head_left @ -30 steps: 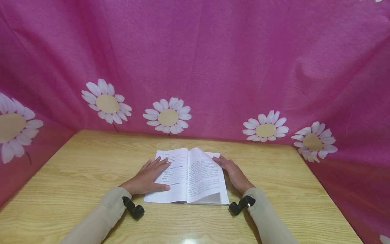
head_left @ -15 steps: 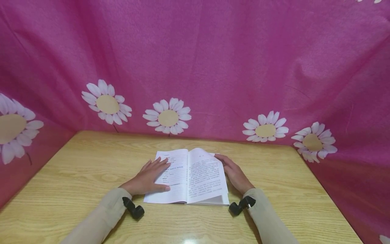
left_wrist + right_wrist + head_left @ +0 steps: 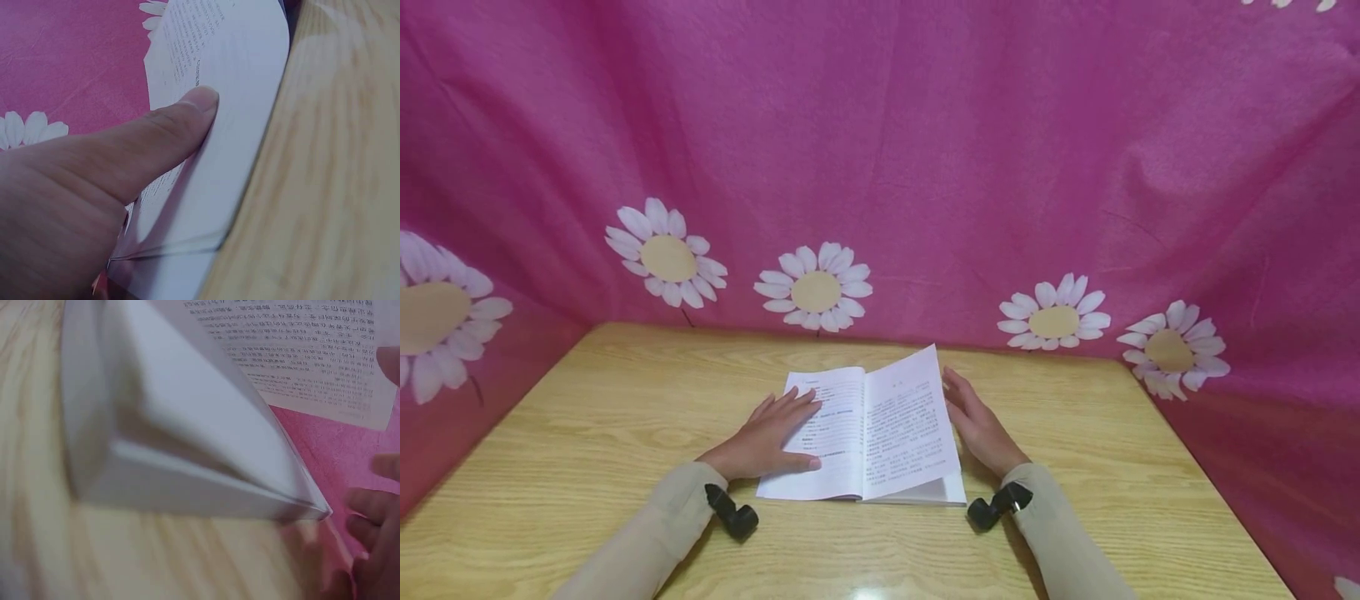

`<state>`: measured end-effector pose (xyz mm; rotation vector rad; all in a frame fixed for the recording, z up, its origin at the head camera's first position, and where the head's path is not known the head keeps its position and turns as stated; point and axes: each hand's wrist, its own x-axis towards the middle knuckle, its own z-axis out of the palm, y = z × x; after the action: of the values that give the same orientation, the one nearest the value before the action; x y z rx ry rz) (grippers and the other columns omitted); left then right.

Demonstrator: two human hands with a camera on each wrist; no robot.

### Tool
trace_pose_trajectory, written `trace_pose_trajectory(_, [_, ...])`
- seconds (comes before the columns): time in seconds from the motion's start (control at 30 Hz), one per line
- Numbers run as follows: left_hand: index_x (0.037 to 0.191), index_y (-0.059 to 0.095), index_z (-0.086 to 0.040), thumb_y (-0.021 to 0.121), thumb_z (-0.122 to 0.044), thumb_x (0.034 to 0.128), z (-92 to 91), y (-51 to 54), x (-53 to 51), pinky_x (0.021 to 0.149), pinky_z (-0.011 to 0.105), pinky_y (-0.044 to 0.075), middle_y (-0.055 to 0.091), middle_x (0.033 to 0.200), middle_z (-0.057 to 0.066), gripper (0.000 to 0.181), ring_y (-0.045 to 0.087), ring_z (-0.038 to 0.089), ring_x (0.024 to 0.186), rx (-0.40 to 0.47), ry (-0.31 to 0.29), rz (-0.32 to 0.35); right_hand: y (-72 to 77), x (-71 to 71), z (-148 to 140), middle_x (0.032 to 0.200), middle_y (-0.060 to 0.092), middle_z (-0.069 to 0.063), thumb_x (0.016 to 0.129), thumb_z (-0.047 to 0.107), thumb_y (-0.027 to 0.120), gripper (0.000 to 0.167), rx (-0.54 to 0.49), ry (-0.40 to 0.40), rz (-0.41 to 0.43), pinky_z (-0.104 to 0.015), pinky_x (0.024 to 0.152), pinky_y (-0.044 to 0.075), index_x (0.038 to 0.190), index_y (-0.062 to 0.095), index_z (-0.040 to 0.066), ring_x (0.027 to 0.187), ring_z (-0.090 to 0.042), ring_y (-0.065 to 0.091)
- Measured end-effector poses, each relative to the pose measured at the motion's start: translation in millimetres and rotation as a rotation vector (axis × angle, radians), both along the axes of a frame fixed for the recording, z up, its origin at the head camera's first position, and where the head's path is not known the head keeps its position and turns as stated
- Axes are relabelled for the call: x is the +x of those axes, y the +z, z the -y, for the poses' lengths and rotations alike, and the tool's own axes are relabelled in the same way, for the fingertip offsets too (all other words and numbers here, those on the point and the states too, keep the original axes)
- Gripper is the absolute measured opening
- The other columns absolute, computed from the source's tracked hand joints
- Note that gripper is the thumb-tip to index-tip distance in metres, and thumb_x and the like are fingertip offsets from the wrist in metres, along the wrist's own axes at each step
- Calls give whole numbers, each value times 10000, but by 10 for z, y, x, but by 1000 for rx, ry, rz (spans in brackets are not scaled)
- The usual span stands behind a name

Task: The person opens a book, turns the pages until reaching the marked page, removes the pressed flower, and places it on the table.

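Observation:
An open book (image 3: 835,479) with printed white pages lies on the wooden table. Its left page lies flat under my left hand (image 3: 763,437), whose fingers are spread and straight. In the left wrist view, the left thumb (image 3: 169,125) rests on the paper. One right-hand page (image 3: 906,425) stands raised at a slant, its top corner up. Beside its outer edge is my right hand (image 3: 988,429), fingers extended and partly hidden by the page. The right wrist view has one fingertip (image 3: 389,364) against the raised page and the other fingers apart from it.
The light wooden table (image 3: 625,400) extends around the book. A pink curtain (image 3: 925,167) with white daisies hangs behind it and at both sides. Each wrist carries a small black camera, the left camera (image 3: 732,512) and the right camera (image 3: 998,506).
The right-hand page has risen from a low curve to a steeper slant, with its top corner lifted. My right fingers have moved slightly outward and up. The left hand stays in place.

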<state>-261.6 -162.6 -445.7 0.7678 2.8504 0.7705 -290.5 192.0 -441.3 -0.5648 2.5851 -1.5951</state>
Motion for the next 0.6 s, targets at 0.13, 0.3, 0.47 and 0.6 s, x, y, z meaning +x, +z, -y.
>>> trace_pose_trajectory(0.13, [1522,304,-160,664,-631,789,-8,0,2,1170,519,-31,190,1602,49,943,39,299,1480,-4,-3,6,37,36,-2,1519,377,6,987,500,452,574,111,2,-15,-531,1143,216,1501,307,290,1411,-236,314])
trace_pose_trajectory(0.3, [1525,298,-166,666,-630,789,-14,11,0,1171,513,-35,180,1605,43,944,25,290,1482,-1,4,16,140,99,33,1492,415,27,989,501,440,544,233,71,-99,-504,1157,200,1474,381,262,1413,-199,305])
trace_pose_trajectory(0.47, [1521,305,-154,672,-616,795,2,16,0,1169,522,-36,190,1601,58,936,29,302,1480,13,-4,11,213,161,129,1474,427,61,1012,439,425,483,310,179,-203,-560,1165,71,1464,391,274,1415,-171,298])
trace_pose_trajectory(0.6, [1520,304,-144,664,-620,800,20,6,0,1168,526,-31,193,1600,67,935,39,312,1478,21,-23,-4,248,239,250,1476,435,7,1016,392,441,495,312,218,-224,-610,1145,25,1476,387,217,1420,-251,295])
